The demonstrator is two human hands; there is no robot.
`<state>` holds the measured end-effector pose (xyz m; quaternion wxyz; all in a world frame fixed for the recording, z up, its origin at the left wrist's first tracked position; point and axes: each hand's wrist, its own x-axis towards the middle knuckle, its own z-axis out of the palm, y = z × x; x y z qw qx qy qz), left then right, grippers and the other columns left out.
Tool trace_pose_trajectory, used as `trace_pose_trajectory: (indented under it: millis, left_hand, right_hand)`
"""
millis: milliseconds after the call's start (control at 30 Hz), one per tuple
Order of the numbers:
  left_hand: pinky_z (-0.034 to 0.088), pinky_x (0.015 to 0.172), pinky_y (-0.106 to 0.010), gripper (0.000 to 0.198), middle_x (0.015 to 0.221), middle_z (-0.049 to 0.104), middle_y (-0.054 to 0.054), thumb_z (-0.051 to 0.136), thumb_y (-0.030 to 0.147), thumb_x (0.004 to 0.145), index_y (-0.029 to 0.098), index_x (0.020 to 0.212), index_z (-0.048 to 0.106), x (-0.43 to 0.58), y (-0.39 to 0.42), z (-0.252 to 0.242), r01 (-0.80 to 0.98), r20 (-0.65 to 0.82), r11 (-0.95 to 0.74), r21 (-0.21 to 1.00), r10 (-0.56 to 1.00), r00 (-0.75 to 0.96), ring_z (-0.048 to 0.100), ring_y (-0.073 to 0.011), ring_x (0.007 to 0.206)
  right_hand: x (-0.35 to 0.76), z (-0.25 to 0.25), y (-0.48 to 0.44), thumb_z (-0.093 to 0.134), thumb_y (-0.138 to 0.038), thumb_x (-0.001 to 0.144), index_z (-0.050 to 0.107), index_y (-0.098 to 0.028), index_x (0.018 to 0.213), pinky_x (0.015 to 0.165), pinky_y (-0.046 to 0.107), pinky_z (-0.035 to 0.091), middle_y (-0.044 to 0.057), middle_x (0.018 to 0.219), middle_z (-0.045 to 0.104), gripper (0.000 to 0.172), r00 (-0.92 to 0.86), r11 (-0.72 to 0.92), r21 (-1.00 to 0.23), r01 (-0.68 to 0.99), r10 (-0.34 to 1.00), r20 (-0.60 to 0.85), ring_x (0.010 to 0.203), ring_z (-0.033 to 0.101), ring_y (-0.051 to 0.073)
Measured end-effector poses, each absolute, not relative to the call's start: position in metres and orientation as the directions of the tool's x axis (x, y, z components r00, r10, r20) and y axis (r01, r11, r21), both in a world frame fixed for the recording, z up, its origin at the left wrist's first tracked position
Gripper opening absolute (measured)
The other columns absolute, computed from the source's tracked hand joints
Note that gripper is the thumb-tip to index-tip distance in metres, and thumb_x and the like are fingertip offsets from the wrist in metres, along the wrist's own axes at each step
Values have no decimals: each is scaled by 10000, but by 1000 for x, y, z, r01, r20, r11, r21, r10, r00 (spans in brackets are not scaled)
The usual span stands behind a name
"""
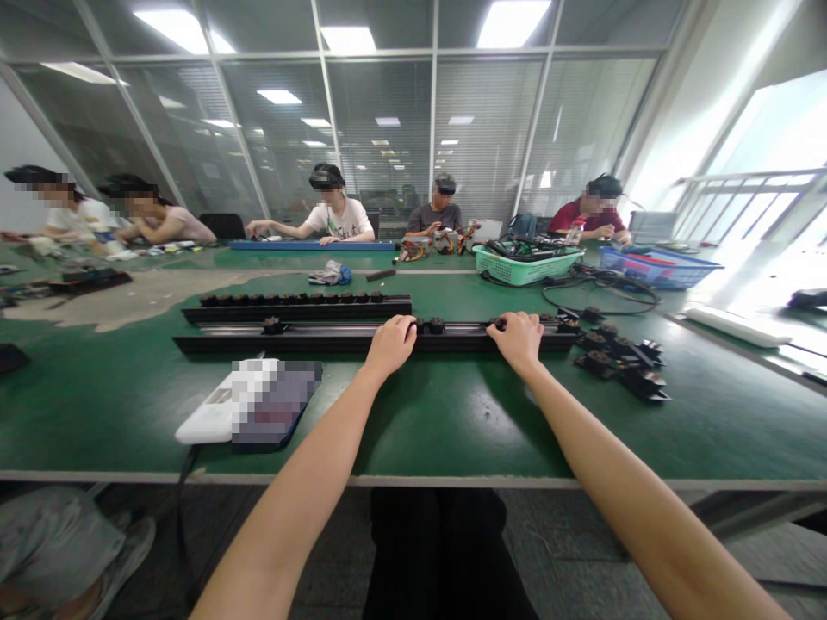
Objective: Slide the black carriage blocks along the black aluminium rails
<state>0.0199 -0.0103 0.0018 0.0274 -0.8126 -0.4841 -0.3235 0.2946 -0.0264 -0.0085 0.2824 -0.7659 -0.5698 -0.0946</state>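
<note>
Both left hand (390, 346) and right hand (515, 341) seemingly grip a black rail (310, 343).

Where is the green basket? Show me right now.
In the head view, the green basket sits toward the far side of the green table, beyond the right hand, with a blue basket to its right.

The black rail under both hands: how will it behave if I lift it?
The black rail looks stiff, running straight between the left hand and right hand. Its length suggests real weight and an awkward swing, so two hands seem wise. The small black blocks on top could slide off if it tilts.
</note>
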Motion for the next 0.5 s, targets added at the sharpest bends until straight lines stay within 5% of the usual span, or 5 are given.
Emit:
trace_pose_trajectory:
  millis: [500]
  left_hand:
    - [526,1053,-385,328,1266,719,-115,449,249,1040,177,1251,689,19,-9,1,804,556,-532,266,766,323,672,-253,1188]
  right_hand:
    - [298,-6,-27,508,-411,894,747,-133,1145,924,453,320,196,1191,664,445,353,-233,-303,924,825,441,1125,450,353]
